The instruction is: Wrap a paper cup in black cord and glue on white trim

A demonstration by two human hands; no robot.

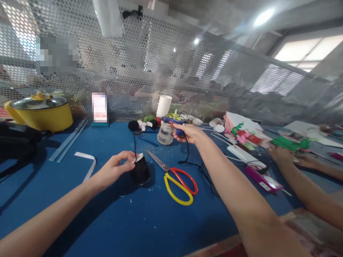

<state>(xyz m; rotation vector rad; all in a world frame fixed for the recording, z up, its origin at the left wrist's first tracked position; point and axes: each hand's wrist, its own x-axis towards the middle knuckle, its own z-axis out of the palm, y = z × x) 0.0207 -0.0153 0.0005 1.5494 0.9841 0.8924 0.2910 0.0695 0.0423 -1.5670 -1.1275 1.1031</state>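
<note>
My left hand [120, 164] has its thumb and fingers closed on the rim of a small black cylinder [141, 174] with a white top. A thin black cord [134, 144] rises from that top toward a black ball [133, 125]. Farther out, my right hand [189, 132] grips a blue glue gun [171, 120] with an orange trigger, its black cable trailing down to the table. The gun is at the mouth of a clear plastic jar [164, 135]. Between my arms lie scissors [180, 182] with one red and one yellow handle, blades slightly apart.
A yellow pot [45, 116] with a glass lid and a phone [99, 107] on a stand are at the back left. White strip [92, 167] lies left. On the right are a power strip [245, 156], a purple box [264, 180] and a co-worker's hands [282, 157].
</note>
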